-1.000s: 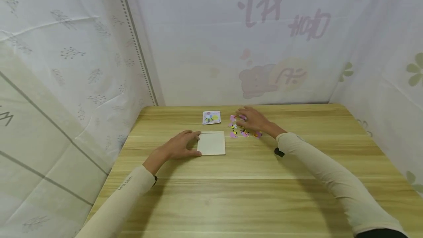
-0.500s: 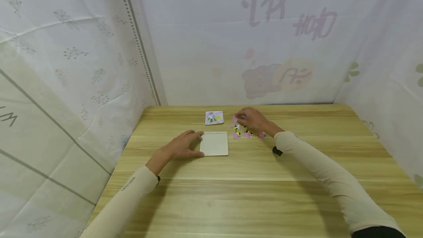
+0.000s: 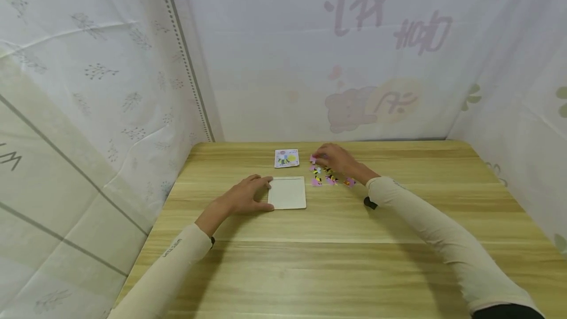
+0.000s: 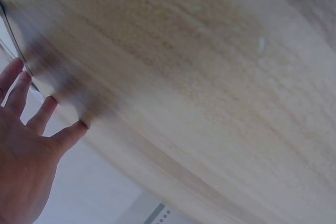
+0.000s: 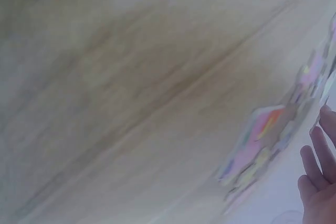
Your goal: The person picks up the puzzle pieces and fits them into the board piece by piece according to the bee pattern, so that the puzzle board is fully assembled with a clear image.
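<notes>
A blank cream puzzle tray [image 3: 287, 193] lies flat on the wooden table. My left hand [image 3: 242, 195] rests at its left side, fingers extended and spread, thumb near the lower corner and fingertips at the upper one. To the tray's right are several pink, yellow and black jigsaw pieces [image 3: 331, 179], laid roughly in rows. Over the back rows is my right hand [image 3: 338, 159], thumb and fingertips pinching a pink jigsaw piece [image 3: 312, 158] close to the table; its palm hides some of the others. In the right wrist view, its fingers [image 5: 315, 163] reach toward the pieces [image 5: 257, 140].
A small square picture card [image 3: 286, 158] with a bee on it lies behind the tray. Printed white cloth [image 3: 274, 63] hangs right behind the wooden table [image 3: 283, 270] and along both sides.
My right hand's fingertips have closed in at the back row, and a pink piece there has shifted slightly left with them. The left hand stays by the tray. The head view turned slightly.
</notes>
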Action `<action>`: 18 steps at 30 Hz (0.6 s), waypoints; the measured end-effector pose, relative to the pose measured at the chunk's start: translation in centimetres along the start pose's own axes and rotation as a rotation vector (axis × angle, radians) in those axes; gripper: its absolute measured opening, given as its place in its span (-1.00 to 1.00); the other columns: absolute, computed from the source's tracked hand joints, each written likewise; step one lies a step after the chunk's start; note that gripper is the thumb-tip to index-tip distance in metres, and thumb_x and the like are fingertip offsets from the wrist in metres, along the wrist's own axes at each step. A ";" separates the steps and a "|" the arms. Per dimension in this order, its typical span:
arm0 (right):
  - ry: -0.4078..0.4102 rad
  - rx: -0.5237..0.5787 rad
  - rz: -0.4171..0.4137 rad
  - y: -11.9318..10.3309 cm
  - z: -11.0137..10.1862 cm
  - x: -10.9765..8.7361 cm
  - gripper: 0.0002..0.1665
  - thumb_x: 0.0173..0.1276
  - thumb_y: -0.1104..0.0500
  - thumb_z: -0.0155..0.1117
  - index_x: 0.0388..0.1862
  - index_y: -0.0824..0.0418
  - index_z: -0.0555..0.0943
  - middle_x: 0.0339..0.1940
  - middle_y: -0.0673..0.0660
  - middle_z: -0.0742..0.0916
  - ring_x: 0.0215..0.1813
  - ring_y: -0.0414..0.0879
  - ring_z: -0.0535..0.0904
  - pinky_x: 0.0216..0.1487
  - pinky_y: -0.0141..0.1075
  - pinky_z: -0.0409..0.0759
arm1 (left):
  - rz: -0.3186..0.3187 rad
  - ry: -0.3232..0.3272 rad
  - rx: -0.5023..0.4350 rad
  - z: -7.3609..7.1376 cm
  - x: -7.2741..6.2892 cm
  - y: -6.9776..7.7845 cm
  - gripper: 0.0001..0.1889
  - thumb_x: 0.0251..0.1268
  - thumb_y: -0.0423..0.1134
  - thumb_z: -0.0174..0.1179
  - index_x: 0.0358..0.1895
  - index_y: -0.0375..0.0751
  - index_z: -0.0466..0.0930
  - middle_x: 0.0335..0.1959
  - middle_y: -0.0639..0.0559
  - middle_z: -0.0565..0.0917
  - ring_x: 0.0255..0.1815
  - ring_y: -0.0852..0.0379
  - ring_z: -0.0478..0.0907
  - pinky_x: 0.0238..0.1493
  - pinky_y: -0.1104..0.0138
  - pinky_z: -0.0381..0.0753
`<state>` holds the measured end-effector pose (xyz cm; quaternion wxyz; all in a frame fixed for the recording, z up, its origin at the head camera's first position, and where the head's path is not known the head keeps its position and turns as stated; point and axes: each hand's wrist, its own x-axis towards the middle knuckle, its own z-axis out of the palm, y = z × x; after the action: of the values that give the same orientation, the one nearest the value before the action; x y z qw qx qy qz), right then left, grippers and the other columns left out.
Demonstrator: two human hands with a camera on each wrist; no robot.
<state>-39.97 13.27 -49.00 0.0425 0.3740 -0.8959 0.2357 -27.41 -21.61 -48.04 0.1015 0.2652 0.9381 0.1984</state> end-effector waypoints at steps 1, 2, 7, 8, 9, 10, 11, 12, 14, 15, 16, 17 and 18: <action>0.002 0.007 -0.011 -0.3 -0.1 0.0 -0.71 0.50 0.22 0.36 0.10 0.31 0.76 0.01 0.21 0.78 0.04 0.08 0.68 0.05 -0.01 0.67 | 0.002 0.001 -0.001 0.0 0.0 0.0 -0.03 0.24 0.33 0.38 0.62 -0.05 0.24 0.32 0.08 0.54 0.57 -0.14 0.24 0.48 -0.14 0.32; 0.000 0.021 -0.014 -0.6 -0.2 -0.1 -0.71 0.51 0.22 0.35 0.12 0.31 0.75 0.02 0.20 0.78 0.04 0.08 0.67 0.06 -0.01 0.67 | 0.005 0.003 -0.003 0.0 0.0 0.0 -0.02 0.24 0.33 0.38 0.62 -0.06 0.24 0.31 0.08 0.55 0.56 -0.13 0.24 0.48 -0.13 0.32; -0.026 0.058 -0.006 -2.1 -0.4 0.0 -0.70 0.54 0.20 0.32 0.15 0.28 0.75 0.07 0.17 0.77 0.12 0.04 0.64 0.15 -0.02 0.64 | 0.014 0.007 -0.003 0.0 0.0 -0.1 -0.02 0.25 0.33 0.37 0.62 -0.06 0.24 0.31 0.09 0.55 0.56 -0.14 0.25 0.48 -0.13 0.32; -0.034 0.054 0.001 -2.3 -0.3 0.1 -0.70 0.53 0.19 0.32 0.15 0.27 0.75 0.07 0.16 0.78 0.14 0.05 0.64 0.18 -0.02 0.63 | 0.014 0.006 -0.002 0.0 0.0 -0.1 -0.02 0.25 0.33 0.37 0.62 -0.06 0.24 0.31 0.08 0.55 0.56 -0.14 0.24 0.48 -0.14 0.32; -0.041 0.042 0.001 -2.5 -0.2 0.2 -0.70 0.53 0.19 0.33 0.14 0.27 0.75 0.04 0.14 0.79 0.16 0.04 0.64 0.21 -0.03 0.62 | 0.013 0.004 -0.002 0.0 0.0 -0.1 -0.03 0.25 0.33 0.37 0.62 -0.06 0.24 0.32 0.07 0.54 0.56 -0.15 0.24 0.48 -0.14 0.32; -0.043 0.030 -0.003 -2.6 0.0 0.3 -0.71 0.53 0.19 0.33 0.13 0.27 0.76 0.04 0.14 0.80 0.17 0.05 0.64 0.22 -0.03 0.62 | 0.011 0.002 -0.003 -0.1 0.0 -0.1 -0.03 0.25 0.33 0.37 0.62 -0.06 0.24 0.33 0.06 0.54 0.57 -0.15 0.23 0.48 -0.15 0.32; -0.044 0.014 -0.009 -2.8 0.1 0.4 -0.71 0.52 0.19 0.34 0.12 0.26 0.77 0.03 0.14 0.80 0.17 0.05 0.64 0.21 -0.04 0.62 | 0.014 0.003 -0.002 -0.1 0.0 -0.1 -0.03 0.25 0.33 0.37 0.61 -0.07 0.25 0.34 0.05 0.53 0.57 -0.16 0.24 0.48 -0.16 0.32; -0.039 0.001 -0.016 -3.0 0.3 0.4 -0.72 0.50 0.19 0.36 0.11 0.26 0.77 0.01 0.14 0.81 0.16 0.06 0.65 0.20 -0.04 0.63 | 0.012 0.000 0.000 -0.1 0.0 -0.1 -0.03 0.25 0.33 0.37 0.62 -0.06 0.24 0.35 0.04 0.53 0.57 -0.17 0.24 0.48 -0.16 0.32; -0.028 -0.024 -0.030 -3.4 0.6 0.4 -0.73 0.49 0.18 0.38 0.08 0.24 0.79 0.00 0.14 0.81 0.15 0.06 0.66 0.17 -0.05 0.65 | 0.006 -0.004 0.001 -0.1 0.0 0.0 -0.04 0.26 0.32 0.37 0.62 -0.06 0.24 0.37 0.02 0.51 0.57 -0.17 0.23 0.48 -0.16 0.32; -0.016 -0.032 -0.041 -3.6 0.7 0.3 -0.73 0.48 0.17 0.40 0.07 0.23 0.80 0.00 0.13 0.81 0.13 0.05 0.67 0.12 -0.06 0.67 | 0.005 -0.005 0.002 -0.1 0.0 0.0 -0.04 0.26 0.32 0.37 0.62 -0.06 0.25 0.37 0.01 0.51 0.57 -0.17 0.22 0.48 -0.16 0.31; -0.005 -0.041 -0.049 -3.8 0.8 0.2 -0.74 0.47 0.16 0.41 0.06 0.22 0.80 0.02 0.14 0.80 0.11 0.05 0.67 0.08 -0.07 0.68 | 0.004 -0.006 0.003 -0.1 0.0 0.0 -0.04 0.26 0.32 0.37 0.62 -0.05 0.24 0.37 0.02 0.51 0.57 -0.16 0.22 0.49 -0.15 0.31; 0.004 -0.044 -0.059 -3.9 1.0 0.2 -0.74 0.46 0.15 0.42 0.04 0.21 0.81 0.01 0.14 0.81 0.09 0.05 0.68 0.04 -0.07 0.69 | 0.006 -0.003 0.001 -0.1 0.0 0.0 -0.04 0.26 0.32 0.37 0.61 -0.06 0.25 0.37 0.01 0.51 0.58 -0.17 0.22 0.49 -0.16 0.31; 0.011 -0.037 -0.067 -4.2 1.1 0.2 -0.75 0.45 0.15 0.43 0.03 0.21 0.81 0.01 0.15 0.81 0.08 0.04 0.69 0.01 -0.07 0.70 | 0.004 -0.004 0.000 -0.1 0.0 0.0 -0.04 0.25 0.31 0.38 0.61 -0.05 0.26 0.38 0.01 0.51 0.58 -0.16 0.22 0.50 -0.14 0.30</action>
<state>-37.09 10.13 -48.31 0.0625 0.4014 -0.8870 0.2195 -27.42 -21.61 -47.98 0.1032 0.2673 0.9374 0.1981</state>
